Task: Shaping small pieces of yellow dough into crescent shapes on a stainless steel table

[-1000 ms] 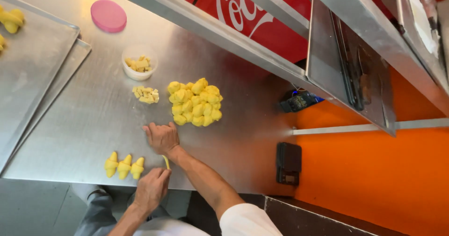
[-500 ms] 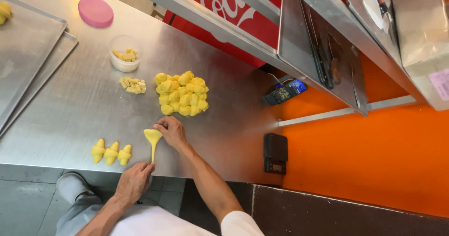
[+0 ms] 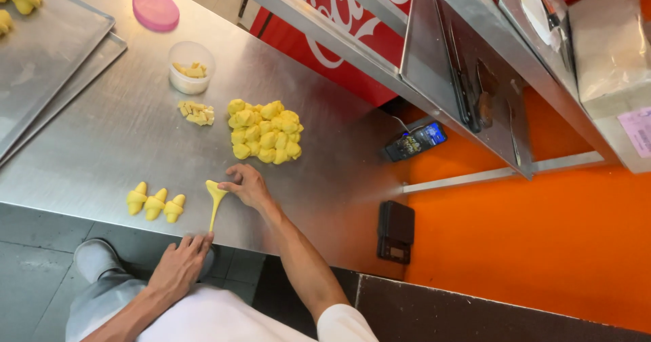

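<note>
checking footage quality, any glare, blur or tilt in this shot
Head view: soft glare streaks on the steel counter, no hard shadows; frame tilted, shelf lines run diagonally; dough pile and both hands, left, right, reasonably sharp.

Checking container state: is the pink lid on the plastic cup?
No, the pink lid lies on the steel table, apart from the open cup.

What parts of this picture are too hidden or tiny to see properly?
Head view:
- Dough shapes on the tray: cut off by the top left edge.
- Pieces inside the small cup: too small to tell what they are.
- Left hand fingertips at the dough strip: contact unclear at the table edge; right hand pins the wide end.
</note>
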